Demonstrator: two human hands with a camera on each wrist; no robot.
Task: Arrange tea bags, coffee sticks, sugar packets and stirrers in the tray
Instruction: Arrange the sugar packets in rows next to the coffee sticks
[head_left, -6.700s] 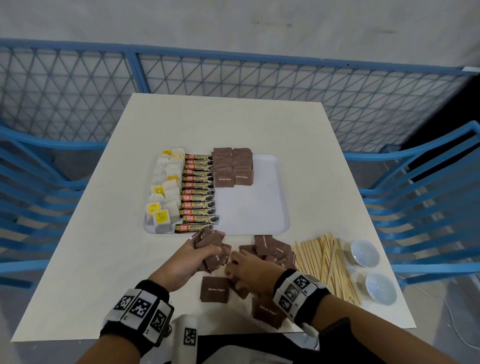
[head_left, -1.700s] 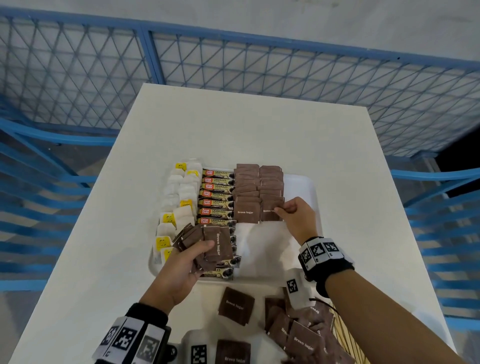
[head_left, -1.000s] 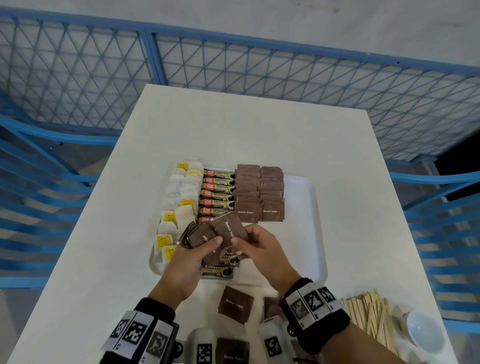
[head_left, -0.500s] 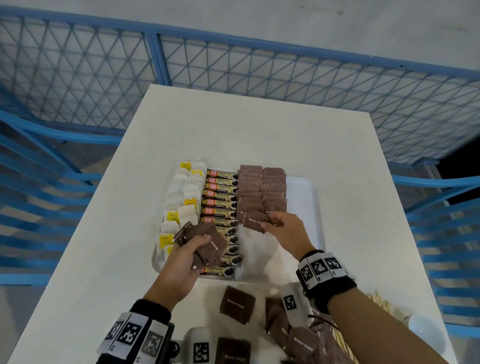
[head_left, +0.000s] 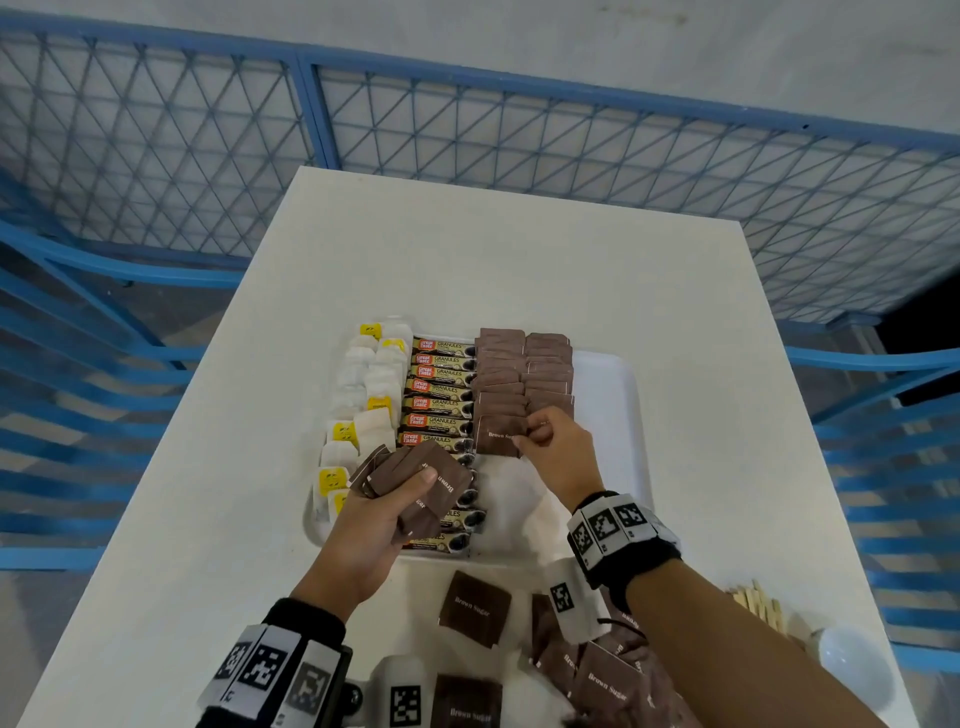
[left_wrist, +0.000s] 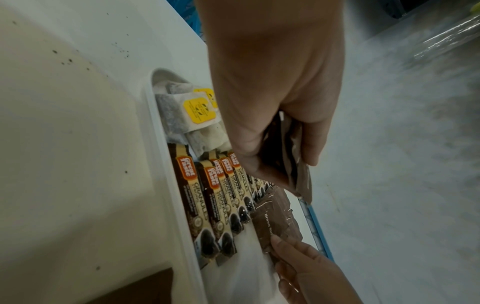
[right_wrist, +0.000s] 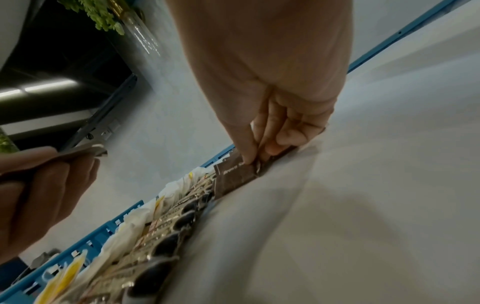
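My right hand (head_left: 553, 447) pinches one brown sugar packet (head_left: 497, 437) by its edge and lays it at the near end of the left sugar row in the white tray (head_left: 626, 415), overlapping the one behind so the label shows. My left hand (head_left: 374, 525) is curled round a stack of sugar packets (head_left: 415, 480), held over the coffee sticks (head_left: 441, 387) as a ready supply. Tea bags (head_left: 363, 395) fill the tray's left side. More loose packets (head_left: 474, 608) and the wooden stirrers (head_left: 758, 608) wait on the tabletop (head_left: 493, 249).
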